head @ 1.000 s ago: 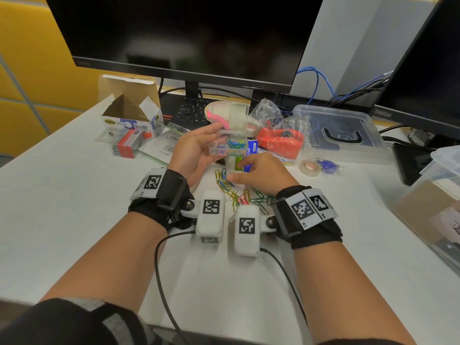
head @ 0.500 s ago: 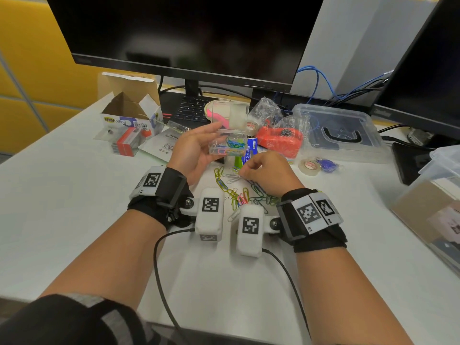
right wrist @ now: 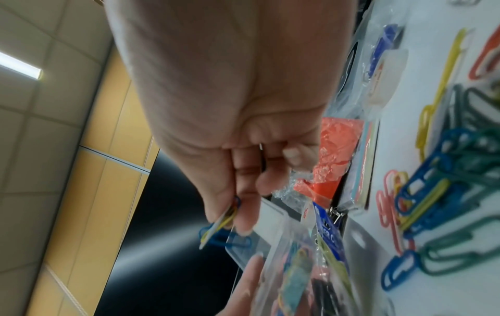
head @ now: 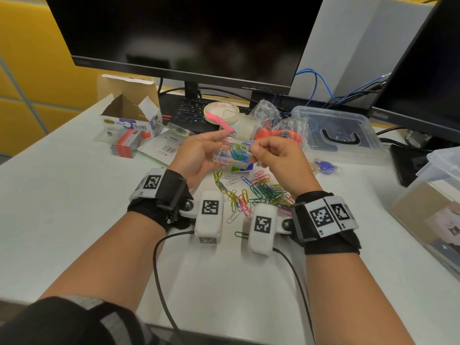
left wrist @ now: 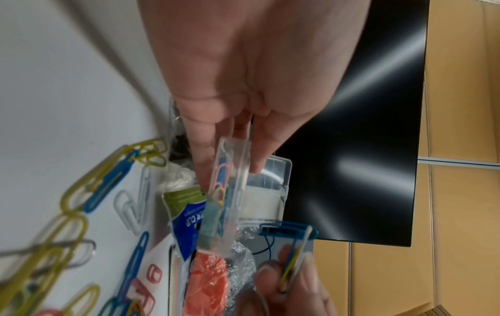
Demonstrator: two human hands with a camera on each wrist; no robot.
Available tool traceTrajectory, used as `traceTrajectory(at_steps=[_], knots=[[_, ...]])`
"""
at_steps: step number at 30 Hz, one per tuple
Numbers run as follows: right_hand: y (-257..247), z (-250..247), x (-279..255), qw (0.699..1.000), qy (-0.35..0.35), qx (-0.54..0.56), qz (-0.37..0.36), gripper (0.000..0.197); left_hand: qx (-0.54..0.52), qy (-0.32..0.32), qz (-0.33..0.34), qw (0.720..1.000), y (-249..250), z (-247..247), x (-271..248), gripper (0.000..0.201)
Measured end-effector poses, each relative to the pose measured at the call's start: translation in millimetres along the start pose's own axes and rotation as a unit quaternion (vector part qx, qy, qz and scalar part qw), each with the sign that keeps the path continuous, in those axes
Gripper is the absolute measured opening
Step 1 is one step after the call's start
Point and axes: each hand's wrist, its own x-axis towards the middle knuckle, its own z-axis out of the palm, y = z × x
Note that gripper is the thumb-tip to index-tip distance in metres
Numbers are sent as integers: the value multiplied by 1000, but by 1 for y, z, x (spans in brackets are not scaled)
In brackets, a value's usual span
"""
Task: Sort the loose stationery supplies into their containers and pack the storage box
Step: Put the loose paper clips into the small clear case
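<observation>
My left hand holds a small clear plastic box above the table, its hinged lid standing open; coloured paper clips lie inside. In the left wrist view the box is gripped between thumb and fingers. My right hand pinches a few paper clips, blue and yellow, at the box's open top; the same clips show between thumb and forefinger in the right wrist view. A loose pile of coloured paper clips lies on the white table below both hands.
A clear storage box lid lies at the back right, another clear bin at the right edge. An open cardboard box, staple packs, tape rolls, a bagged orange item, a keyboard and two monitors crowd the back.
My right hand lifted from the pile on the table up to the box's opening, carrying a few clips. The left hand kept holding the open box, raising it slightly.
</observation>
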Motion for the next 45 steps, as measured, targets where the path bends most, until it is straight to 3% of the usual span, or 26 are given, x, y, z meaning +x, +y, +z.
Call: traceTrajectory(at_steps=[3, 7, 10, 12, 15, 20, 25, 30, 36, 41, 45], knots=[[3, 4, 4, 998, 47, -33, -23, 15, 13, -31, -19, 999, -2, 3, -2, 38], [3, 11, 5, 993, 45, -100, -42, 8, 10, -52, -26, 998, -2, 5, -3, 31], [4, 9, 6, 988, 98, -111, -42, 12, -10, -24, -21, 999, -3, 3, 0, 32], [6, 6, 6, 987, 105, -118, -6, 14, -30, 2, -10, 999, -1, 0, 2, 32], [11, 8, 6, 984, 6, -169, 54, 16, -56, 35, 11, 998, 2, -3, 3, 30], [7, 23, 7, 952, -127, -265, 88, 23, -52, 51, 22, 997, 3, -3, 3, 31], [2, 39, 9, 922, -155, -342, 91, 31, -51, 54, 23, 997, 3, -2, 3, 32], [6, 39, 12, 927, -158, -330, 80, 8, -51, 55, 17, 997, 2, -2, 3, 32], [11, 25, 9, 930, -148, -329, 67, 18, -54, 55, 16, 997, 2, -3, 3, 32], [6, 5, 0, 974, -130, -179, 58, 14, -22, 54, 21, 998, 1, -2, 3, 32], [-2, -3, -3, 995, -71, -58, 27, 13, 9, 38, 5, 999, 0, -1, 2, 33]])
